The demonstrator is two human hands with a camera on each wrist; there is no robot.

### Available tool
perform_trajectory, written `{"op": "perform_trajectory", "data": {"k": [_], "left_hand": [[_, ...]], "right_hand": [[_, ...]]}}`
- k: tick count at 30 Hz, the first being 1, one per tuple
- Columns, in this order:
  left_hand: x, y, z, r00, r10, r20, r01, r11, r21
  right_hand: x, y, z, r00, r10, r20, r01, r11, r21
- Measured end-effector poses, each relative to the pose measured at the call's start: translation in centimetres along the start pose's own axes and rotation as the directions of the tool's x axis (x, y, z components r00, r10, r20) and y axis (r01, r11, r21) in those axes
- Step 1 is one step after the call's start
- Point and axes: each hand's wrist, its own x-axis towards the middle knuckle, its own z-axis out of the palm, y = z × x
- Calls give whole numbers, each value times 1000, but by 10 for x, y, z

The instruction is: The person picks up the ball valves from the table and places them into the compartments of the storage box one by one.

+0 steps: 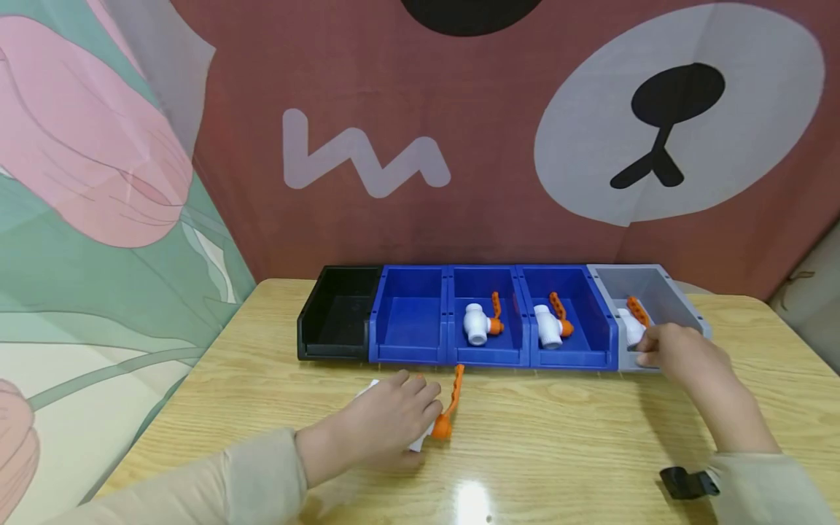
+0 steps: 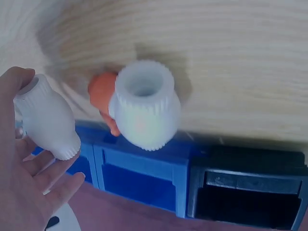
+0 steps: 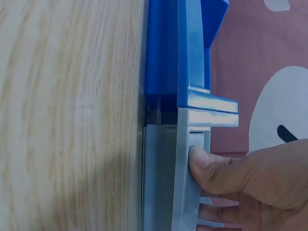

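Note:
My left hand [image 1: 387, 419] holds a white valve [image 2: 50, 118], its orange lever [image 1: 454, 397] sticking out past the fingers. Just left of it a second white valve [image 2: 148, 108] with an orange part is mostly hidden by the hand in the head view. My right hand [image 1: 689, 357] reaches over the front lip of the grey bin [image 3: 185, 202], thumb over the lip and fingers behind it. The fingertips are beside a white valve [image 1: 631, 328] with an orange lever inside that bin. Whether they grip this valve is hidden.
Left of the grey bin, blue bins [image 1: 410, 357] and a black bin [image 1: 333, 350] stand side by side. Two blue bins each contain a white valve [image 1: 475, 324]. A black strap piece [image 1: 687, 483] is by the right sleeve. Behind the wooden table [image 1: 558, 437] hangs a printed cloth.

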Motion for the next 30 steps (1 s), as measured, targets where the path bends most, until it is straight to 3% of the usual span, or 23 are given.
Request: {"op": "perform_trajectory", "data": {"k": [4,8,18,24,30], "left_hand": [[2,-9,-2,1000,-16,-2,16,1000,-22],[2,-20,-2,997,-58,-55,56,997,-48],[2,-47,2,970,-185,-156,152,967,-202],[5,-64,6,946,-304,-115,256,914,-314],[11,-81,11,908,-412,-75,352,847,-398]], "right_hand": [[0,2,1,1000,-5,4,5,1000,-5],[1,4,2,1000,-13,1,13,1000,-7],[0,-1,1,1000,-18,-10,18,1000,-8],[-1,-2,0,1000,-28,-14,28,999,-19],[-1,-3,0,1000,-17,-4,17,1000,-23]]}}
